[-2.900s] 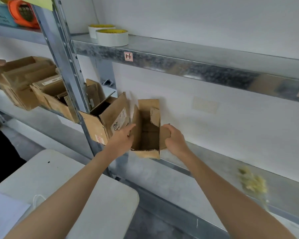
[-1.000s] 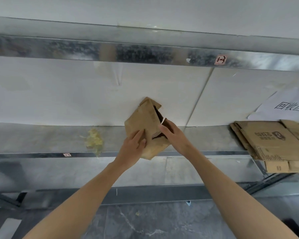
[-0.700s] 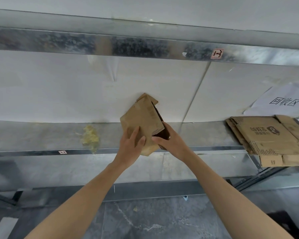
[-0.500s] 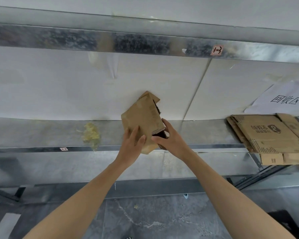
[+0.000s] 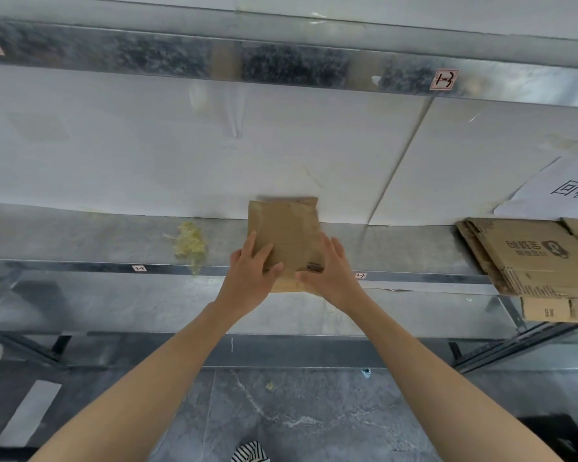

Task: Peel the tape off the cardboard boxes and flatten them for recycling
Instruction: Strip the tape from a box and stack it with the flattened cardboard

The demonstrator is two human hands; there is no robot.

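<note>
— What are the hands doing now?

— Both lie flat; the left hand (image 5: 251, 278) has its fingers straight on the lower left of the box (image 5: 286, 231), thumb along the bottom edge; the right hand (image 5: 331, 278) has its fingers stretched up the right side, thumb across the lower face; neither is curled round anything, they press.

— And the box itself?

— Between the two palms, over the front lip of the metal shelf (image 5: 80, 241); whether it rests on the shelf or hangs just above it I cannot tell; the top edge is blurred.

— It was gaping a moment ago, surely?

— Yes; half a second back it sat tilted with a dark opening along its right side; now that gap is gone and it shows one plain brown panel, squared up to the wall.

— So it's flattened?

— I'd judge so, or nearly; no tape shows on the face I can see; the pile of flattened cardboard (image 5: 531, 258) lies well apart to the right under a paper sign (image 5: 564, 188), likely its destination; a yellowish clump (image 5: 189, 243) sits near on the left.
</note>
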